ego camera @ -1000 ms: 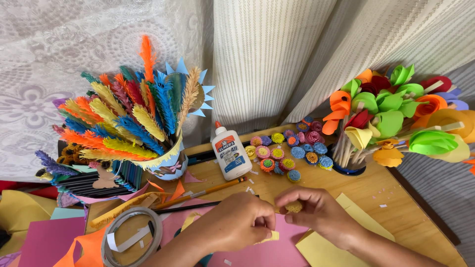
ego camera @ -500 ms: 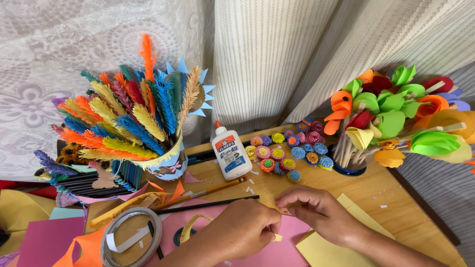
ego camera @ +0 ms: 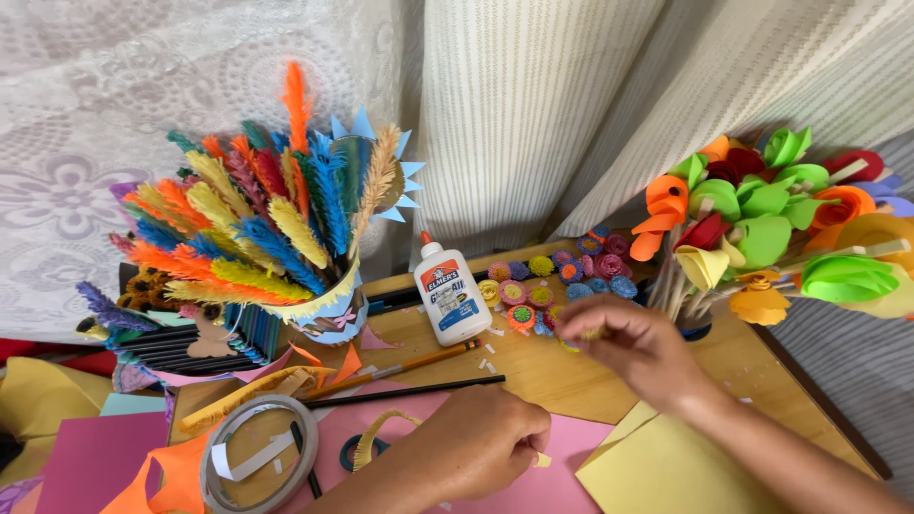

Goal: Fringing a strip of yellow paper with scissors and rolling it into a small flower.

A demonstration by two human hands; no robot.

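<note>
A: While the right hand (ego camera: pixel 633 347) is raised over the wooden table (ego camera: pixel 562 381), a small yellow paper piece (ego camera: pixel 592 332) is pinched between its fingertips, just beside the cluster of small paper flowers (ego camera: pixel 557 286).

B: Left hand (ego camera: pixel 486 443)?

A: Fingers are curled together; a yellow paper strip (ego camera: pixel 543 460) is pinched at the tips, over the pink paper sheet (ego camera: pixel 562 476).

B: Nearby items?

A: Glue bottle (ego camera: pixel 452 300) lying flat, pencil (ego camera: pixel 395 366), tape roll (ego camera: pixel 257 466), and feather bouquet (ego camera: pixel 267 228) are noted.
</note>
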